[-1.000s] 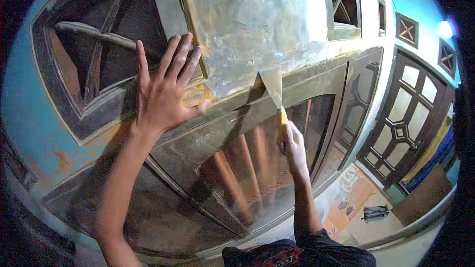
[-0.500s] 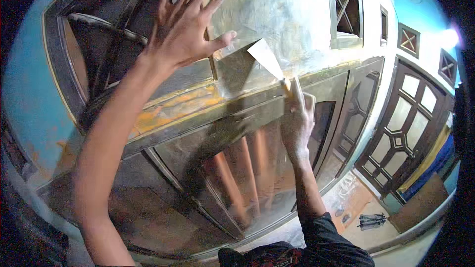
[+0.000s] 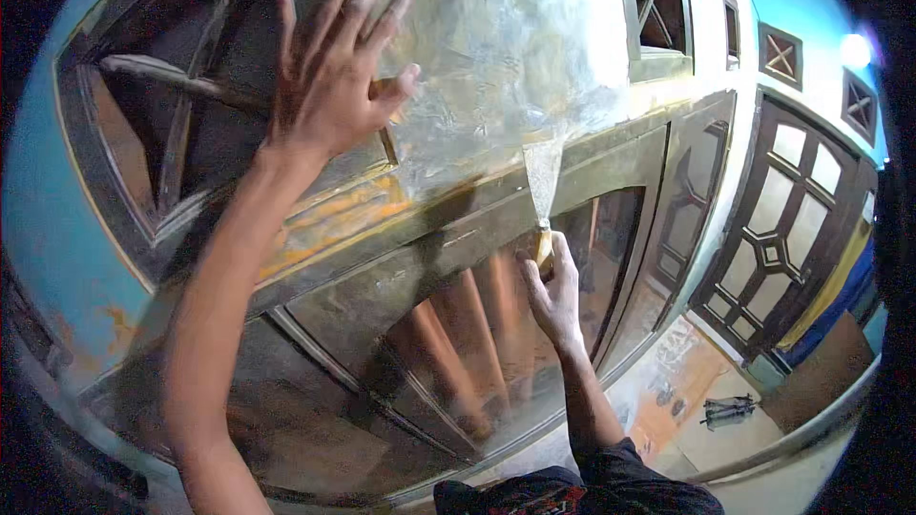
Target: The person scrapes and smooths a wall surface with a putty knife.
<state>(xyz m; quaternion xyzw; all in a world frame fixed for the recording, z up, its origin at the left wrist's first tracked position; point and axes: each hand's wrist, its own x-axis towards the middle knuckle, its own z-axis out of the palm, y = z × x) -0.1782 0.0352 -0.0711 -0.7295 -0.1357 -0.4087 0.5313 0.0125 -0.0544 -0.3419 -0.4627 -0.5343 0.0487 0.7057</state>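
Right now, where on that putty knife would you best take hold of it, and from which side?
Grip the putty knife by its narrow yellowish handle at the bottom, coming from below, as the right hand does. The wide flat blade points up and lies against the grey-coated wall panel, so it must stay free.

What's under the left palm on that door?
The left hand lies flat on the door frame, beside the grey-coated panel. The surface directly beneath the palm is covered.

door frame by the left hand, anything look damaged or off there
Yes: below the left hand, the frame rail shows raw orange patches where the dark finish is gone. The wall above the putty knife is streaky, uneven grey.
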